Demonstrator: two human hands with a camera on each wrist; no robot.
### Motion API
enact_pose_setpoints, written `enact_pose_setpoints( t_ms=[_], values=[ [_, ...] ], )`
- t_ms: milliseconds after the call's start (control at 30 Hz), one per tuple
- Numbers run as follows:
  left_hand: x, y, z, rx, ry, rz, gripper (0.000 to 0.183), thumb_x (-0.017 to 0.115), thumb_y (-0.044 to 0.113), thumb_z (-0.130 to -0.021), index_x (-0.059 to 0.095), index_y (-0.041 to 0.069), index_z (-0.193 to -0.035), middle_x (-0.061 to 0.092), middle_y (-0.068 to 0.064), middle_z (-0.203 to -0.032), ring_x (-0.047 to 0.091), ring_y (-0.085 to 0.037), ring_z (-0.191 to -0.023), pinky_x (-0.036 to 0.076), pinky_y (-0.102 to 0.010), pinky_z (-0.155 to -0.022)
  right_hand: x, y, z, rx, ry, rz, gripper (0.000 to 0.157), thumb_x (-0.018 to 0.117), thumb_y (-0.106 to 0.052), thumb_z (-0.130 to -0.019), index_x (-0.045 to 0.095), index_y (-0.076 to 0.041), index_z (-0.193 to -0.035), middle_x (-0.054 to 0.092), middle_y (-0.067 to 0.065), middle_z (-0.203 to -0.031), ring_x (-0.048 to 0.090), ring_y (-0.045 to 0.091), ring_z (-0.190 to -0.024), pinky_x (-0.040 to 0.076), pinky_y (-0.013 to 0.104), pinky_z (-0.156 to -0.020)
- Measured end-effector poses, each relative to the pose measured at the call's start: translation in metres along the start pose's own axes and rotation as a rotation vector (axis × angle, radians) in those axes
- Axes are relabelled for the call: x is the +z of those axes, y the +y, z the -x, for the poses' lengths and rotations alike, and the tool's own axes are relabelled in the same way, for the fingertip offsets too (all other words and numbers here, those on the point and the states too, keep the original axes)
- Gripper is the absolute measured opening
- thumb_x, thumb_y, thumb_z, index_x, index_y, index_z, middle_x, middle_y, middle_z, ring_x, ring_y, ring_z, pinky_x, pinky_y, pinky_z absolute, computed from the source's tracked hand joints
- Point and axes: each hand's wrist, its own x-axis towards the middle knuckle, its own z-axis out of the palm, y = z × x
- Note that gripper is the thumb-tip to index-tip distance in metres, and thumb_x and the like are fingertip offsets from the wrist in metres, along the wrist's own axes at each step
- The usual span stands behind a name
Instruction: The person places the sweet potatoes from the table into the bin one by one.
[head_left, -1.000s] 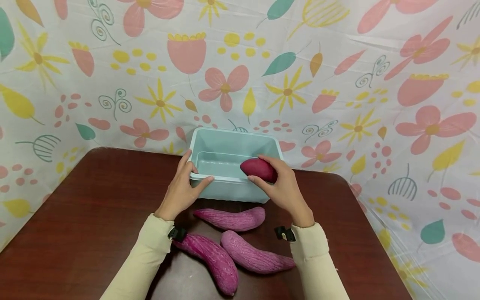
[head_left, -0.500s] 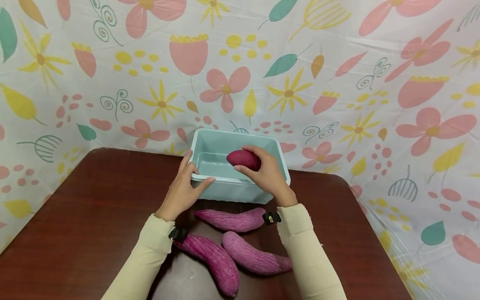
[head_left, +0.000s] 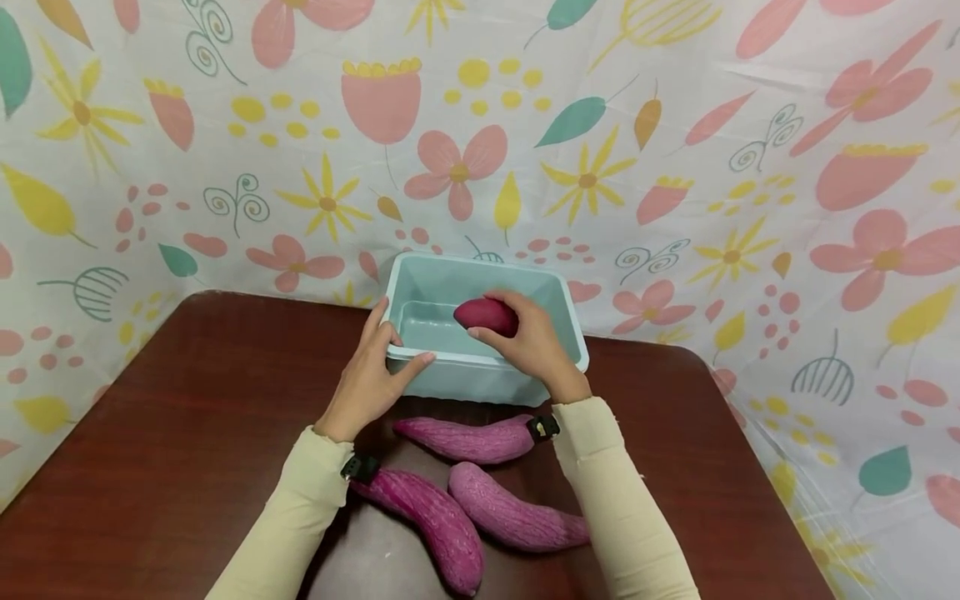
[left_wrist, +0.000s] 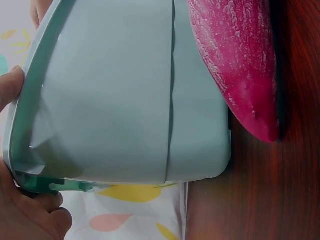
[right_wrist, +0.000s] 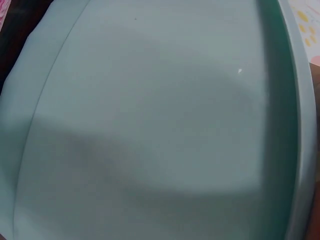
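A light blue plastic bin [head_left: 465, 379] stands tilted on the table in the head view. My left hand [head_left: 365, 379] grips its near-left corner, thumb over the front rim and fingers along the left side. My right hand [head_left: 531, 337] reaches over the front rim, holding a dark red, smooth sweet potato [head_left: 483, 316] inside the bin's opening. The left wrist view shows the bin's outer wall [left_wrist: 110, 90] and my left fingers [left_wrist: 37, 212] at its corner. In the right wrist view the bin's wall [right_wrist: 165, 110] fills most of the frame, hiding the sweet potato.
Between my forearms lie long purple-pink, ridged vegetables: one [head_left: 468, 440] just before the bin, one [head_left: 517, 510] at right, one [head_left: 435, 521] at left. They rest on a dark brown table [head_left: 202, 417]. A flower-printed cloth [head_left: 300, 125] hangs behind the bin.
My right hand has moved left and inward, carrying the sweet potato from the bin's front-right rim to over its inside. My left hand has kept its grip on the corner.
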Motion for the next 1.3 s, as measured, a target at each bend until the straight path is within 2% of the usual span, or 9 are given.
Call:
enact_pose_setpoints(
  t_ms=[100,267,333,600,767,967,1100,1300],
  values=[
    [0.000,0.001,-0.001,0.013,0.010,0.006,0.047,0.068,0.050,-0.093,0.039,0.013,-0.094,0.008,-0.008,-0.171,0.060,-0.034,-0.095,0.035,-0.031,-0.052,-0.002,-0.001,-0.001,-0.014,0.002,0.006,0.061,0.080,-0.034,-0.087,0.057,-0.014,-0.140,0.063,0.011,-0.134,0.061,0.031,-0.116,0.053,0.046,-0.094],
    [0.000,0.003,-0.001,0.018,0.011,0.008,0.047,0.068,0.050,-0.093,0.039,0.013,-0.094,0.009,-0.010,-0.171,0.058,-0.036,-0.114,0.036,-0.033,-0.053,-0.004,-0.001,0.000,-0.032,-0.010,0.022,0.064,0.079,-0.033,-0.089,0.054,-0.012,-0.143,0.062,0.013,-0.137,0.057,0.035,-0.127,0.044,0.048,-0.108],
    [0.000,0.003,0.000,0.017,0.010,0.009,0.048,0.068,0.049,-0.094,0.039,0.012,-0.094,0.009,-0.010,-0.171,0.057,-0.038,-0.116,0.037,-0.033,-0.054,-0.004,-0.001,0.001,-0.033,-0.013,0.028,0.062,0.077,-0.034,-0.090,0.053,-0.012,-0.143,0.061,0.013,-0.138,0.057,0.033,-0.126,0.044,0.048,-0.109],
    [0.002,0.002,-0.001,0.037,0.017,0.019,0.047,0.070,0.046,-0.094,0.039,0.010,-0.093,0.008,-0.012,-0.171,0.041,-0.038,-0.145,0.039,-0.034,-0.061,-0.010,-0.005,0.015,-0.052,0.036,-0.009,0.057,0.078,-0.032,-0.089,0.057,-0.014,-0.140,0.061,0.012,-0.140,0.058,0.029,-0.123,0.046,0.050,-0.106],
    [0.001,0.002,-0.002,0.045,0.021,0.015,0.047,0.070,0.044,-0.094,0.038,0.009,-0.093,0.009,-0.013,-0.171,0.041,-0.038,-0.145,0.039,-0.034,-0.059,-0.015,-0.009,0.030,-0.093,0.043,0.009,0.059,0.080,-0.032,-0.087,0.058,-0.017,-0.139,0.062,0.009,-0.138,0.058,0.026,-0.123,0.048,0.048,-0.103],
    [0.000,0.002,-0.002,0.039,0.020,0.017,0.048,0.070,0.043,-0.094,0.038,0.008,-0.092,0.009,-0.013,-0.171,0.038,-0.040,-0.147,0.038,-0.034,-0.059,-0.015,-0.013,0.052,-0.131,0.064,-0.004,0.059,0.083,-0.030,-0.085,0.060,-0.018,-0.138,0.062,0.006,-0.138,0.058,0.024,-0.129,0.046,0.048,-0.107],
    [0.000,0.002,-0.001,0.028,0.018,0.015,0.048,0.070,0.044,-0.094,0.038,0.009,-0.093,0.009,-0.011,-0.171,0.040,-0.040,-0.145,0.038,-0.034,-0.059,-0.015,-0.013,0.064,-0.135,0.067,-0.018,0.060,0.085,-0.029,-0.083,0.061,-0.019,-0.136,0.064,0.003,-0.134,0.059,0.020,-0.124,0.047,0.046,-0.104],
    [0.000,0.002,0.000,0.027,0.016,0.015,0.048,0.070,0.046,-0.094,0.038,0.009,-0.093,0.008,-0.010,-0.171,0.043,-0.039,-0.143,0.038,-0.034,-0.057,-0.014,-0.017,0.081,-0.139,0.069,-0.062,0.051,0.088,-0.026,-0.079,0.066,-0.019,-0.124,0.069,0.002,-0.122,0.063,0.017,-0.112,0.050,0.043,-0.097]
  ],
)
